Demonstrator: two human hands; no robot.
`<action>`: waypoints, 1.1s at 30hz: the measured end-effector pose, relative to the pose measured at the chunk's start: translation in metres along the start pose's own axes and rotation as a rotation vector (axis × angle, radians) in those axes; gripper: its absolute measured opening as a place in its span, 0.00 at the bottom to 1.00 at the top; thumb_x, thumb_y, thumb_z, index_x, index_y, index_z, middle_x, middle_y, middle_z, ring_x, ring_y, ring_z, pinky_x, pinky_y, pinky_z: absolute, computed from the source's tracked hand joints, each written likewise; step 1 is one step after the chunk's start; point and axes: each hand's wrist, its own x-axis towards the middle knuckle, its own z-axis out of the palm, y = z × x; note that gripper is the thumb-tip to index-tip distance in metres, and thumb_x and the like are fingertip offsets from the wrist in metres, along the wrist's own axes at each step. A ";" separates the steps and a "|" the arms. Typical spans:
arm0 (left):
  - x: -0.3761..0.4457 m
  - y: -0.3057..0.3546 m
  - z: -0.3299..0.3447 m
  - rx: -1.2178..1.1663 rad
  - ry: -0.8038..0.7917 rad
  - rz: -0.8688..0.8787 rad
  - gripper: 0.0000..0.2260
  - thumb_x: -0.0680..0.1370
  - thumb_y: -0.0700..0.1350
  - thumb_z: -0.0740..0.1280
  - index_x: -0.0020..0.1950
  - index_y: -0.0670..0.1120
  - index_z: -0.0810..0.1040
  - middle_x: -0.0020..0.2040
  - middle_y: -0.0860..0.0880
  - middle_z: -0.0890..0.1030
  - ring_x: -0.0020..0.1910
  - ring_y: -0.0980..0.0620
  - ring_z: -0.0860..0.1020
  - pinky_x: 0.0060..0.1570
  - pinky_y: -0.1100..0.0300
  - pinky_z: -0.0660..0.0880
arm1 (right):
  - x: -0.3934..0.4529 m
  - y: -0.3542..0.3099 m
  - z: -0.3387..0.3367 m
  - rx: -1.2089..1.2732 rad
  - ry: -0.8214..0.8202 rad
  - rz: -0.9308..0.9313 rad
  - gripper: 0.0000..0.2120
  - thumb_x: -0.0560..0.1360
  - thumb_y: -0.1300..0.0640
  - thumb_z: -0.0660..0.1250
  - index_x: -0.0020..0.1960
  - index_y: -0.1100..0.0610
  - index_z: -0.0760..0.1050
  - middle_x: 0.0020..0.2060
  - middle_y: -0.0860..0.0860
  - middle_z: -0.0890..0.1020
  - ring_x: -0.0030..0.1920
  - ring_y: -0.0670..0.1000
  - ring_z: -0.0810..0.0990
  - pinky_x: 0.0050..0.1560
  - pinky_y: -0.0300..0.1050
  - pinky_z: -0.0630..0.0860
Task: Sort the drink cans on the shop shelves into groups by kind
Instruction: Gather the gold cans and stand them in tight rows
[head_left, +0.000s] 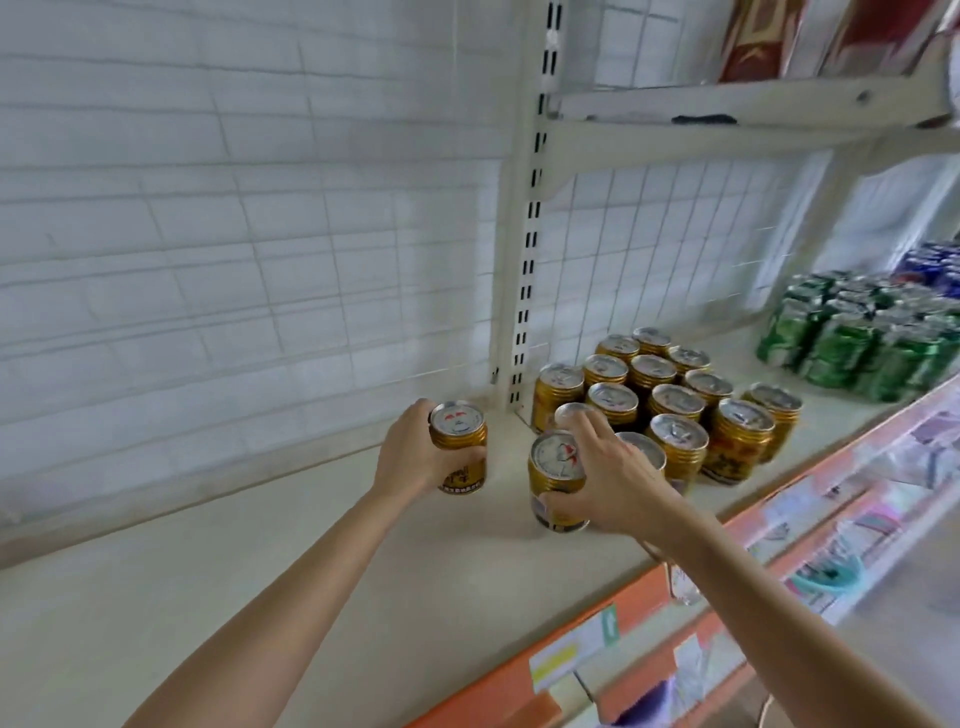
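We hold a gold can in each hand over the pale shelf.

Our left hand (415, 457) curls around one gold can (459, 447), upright, left of the slotted upright post (527, 291) and apart from the others. Our right hand (608, 478) grips a second gold can (555, 480) from its right side, thumb low on the body and fingers reaching over the rim; it stands at the near-left corner of the gold group (675, 400), which fills the shelf (260, 597) towards the back grid. Further right along the shelf stand blurred green cans (857, 348), then blue cans (935, 262) at the far right edge. The orange front edge (519, 670) carries price labels.
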 end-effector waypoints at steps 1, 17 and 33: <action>0.004 0.007 0.008 0.017 -0.018 0.009 0.26 0.64 0.53 0.78 0.54 0.45 0.73 0.52 0.48 0.79 0.51 0.50 0.76 0.48 0.55 0.74 | -0.002 0.004 -0.001 -0.029 0.002 -0.013 0.38 0.67 0.43 0.72 0.69 0.55 0.58 0.64 0.50 0.66 0.61 0.51 0.69 0.56 0.42 0.71; -0.003 0.015 0.019 0.357 -0.089 0.138 0.22 0.76 0.51 0.67 0.68 0.46 0.68 0.57 0.49 0.77 0.52 0.51 0.77 0.52 0.54 0.74 | -0.008 0.004 0.005 -0.266 0.118 -0.350 0.24 0.74 0.44 0.62 0.65 0.56 0.69 0.62 0.50 0.70 0.64 0.51 0.63 0.66 0.48 0.64; -0.232 -0.097 -0.181 0.884 0.114 -0.242 0.17 0.79 0.54 0.59 0.66 0.51 0.70 0.59 0.53 0.75 0.60 0.53 0.73 0.54 0.58 0.72 | -0.004 -0.162 0.113 0.132 -0.269 -0.815 0.18 0.78 0.53 0.60 0.67 0.53 0.67 0.58 0.49 0.73 0.58 0.48 0.74 0.59 0.42 0.70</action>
